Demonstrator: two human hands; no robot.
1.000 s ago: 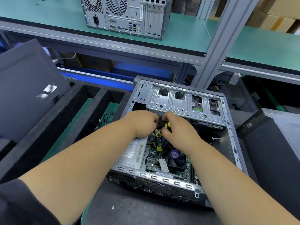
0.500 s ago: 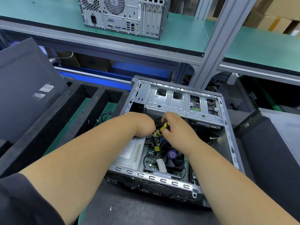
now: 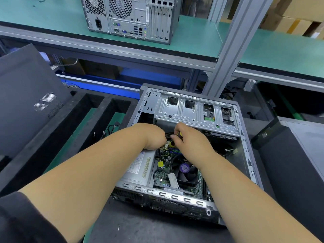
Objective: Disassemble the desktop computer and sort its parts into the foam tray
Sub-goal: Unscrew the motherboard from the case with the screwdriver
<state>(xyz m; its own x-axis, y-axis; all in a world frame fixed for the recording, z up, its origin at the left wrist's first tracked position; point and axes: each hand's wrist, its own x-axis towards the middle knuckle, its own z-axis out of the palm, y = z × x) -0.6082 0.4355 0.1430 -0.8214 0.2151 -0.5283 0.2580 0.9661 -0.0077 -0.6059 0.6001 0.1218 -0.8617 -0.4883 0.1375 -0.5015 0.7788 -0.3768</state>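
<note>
At the centre of the dark tabletop [image 3: 140,228] lies an open grey metal desktop computer case [image 3: 245,148] on its side, its green motherboard [image 3: 163,174], black cooling fan with a purple sticker [image 3: 184,168] and silver power supply box [image 3: 138,171] exposed. Both hands reach inside, just below the silver drive cage [image 3: 189,113]. The right hand [image 3: 191,139] has its grip closed around a yellow-and-black handled tool [image 3: 176,137]. The left hand [image 3: 152,135] is curled beside it, touching a bundle of black and yellow cables [image 3: 168,146]; whether its grip holds them I cannot tell. Just left of the case sits a black foam tray [image 3: 57,130] with long compartments, one holding a small black cable [image 3: 113,127]. A dark grey side panel [image 3: 26,102] leans on the tray's far left. Behind, on a green shelf [image 3: 263,42], stands a second grey computer tower [image 3: 129,16], rear ports facing forward.
</note>
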